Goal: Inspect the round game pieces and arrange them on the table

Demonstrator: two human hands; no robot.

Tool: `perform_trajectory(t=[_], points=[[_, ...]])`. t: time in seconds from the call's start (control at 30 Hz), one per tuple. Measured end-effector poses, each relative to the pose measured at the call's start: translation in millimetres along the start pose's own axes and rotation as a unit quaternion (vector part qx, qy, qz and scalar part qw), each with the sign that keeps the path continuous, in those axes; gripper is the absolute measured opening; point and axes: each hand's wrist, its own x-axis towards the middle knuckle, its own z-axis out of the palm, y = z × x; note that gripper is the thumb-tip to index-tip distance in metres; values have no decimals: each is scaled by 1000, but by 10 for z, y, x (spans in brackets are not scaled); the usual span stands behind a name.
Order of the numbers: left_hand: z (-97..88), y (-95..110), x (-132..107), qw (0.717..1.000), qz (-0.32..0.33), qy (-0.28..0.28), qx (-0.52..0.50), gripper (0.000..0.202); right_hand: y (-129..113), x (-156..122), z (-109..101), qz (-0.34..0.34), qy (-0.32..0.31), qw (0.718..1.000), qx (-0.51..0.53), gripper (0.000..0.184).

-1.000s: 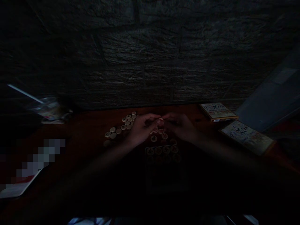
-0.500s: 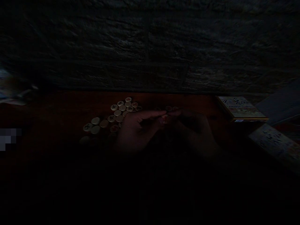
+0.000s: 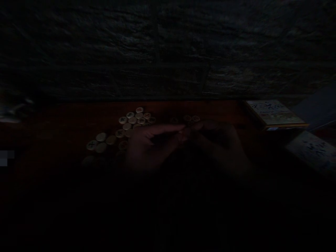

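Observation:
The scene is very dark. My left hand (image 3: 147, 147) and my right hand (image 3: 215, 140) meet fingertip to fingertip over a reddish table (image 3: 65, 119). Both are pinched together on a small round game piece (image 3: 183, 132) between them. A scatter of pale round pieces with marks (image 3: 131, 122) lies just left of and behind my left hand. Two more pieces (image 3: 191, 118) sit just beyond my fingertips.
A rough dark stone wall (image 3: 168, 52) rises right behind the table. A printed box (image 3: 273, 113) lies at the back right, with a second printed board (image 3: 312, 150) nearer on the right. Something pale and blurred (image 3: 13, 112) rests at the far left.
The view has tilted and darkened, so the nearer pieces and box in front of my hands have dropped into shadow. My hands stay pinched together over the table.

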Motion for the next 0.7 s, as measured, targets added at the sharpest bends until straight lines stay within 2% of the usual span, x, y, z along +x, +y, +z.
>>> perform_trajectory(t=[0.1,0.2,0.37,0.53,0.7], points=[[-7,-4,19,996,-47,-2,-70,12,9,-2,0,29,-11,999,26,19],[-24,-9,29,993,-65,-12,-96,13,21,5,9,25,-7,999,45,15],[-53,-18,16,993,-47,-45,-100,18,25,16,-1,-2,-21,998,58,18],[-67,-24,15,995,-15,-67,-77,25,37,25,-23,11,-6,999,52,25],[-62,-44,30,997,21,-69,-35,32,33,19,-28,12,-5,999,50,20]])
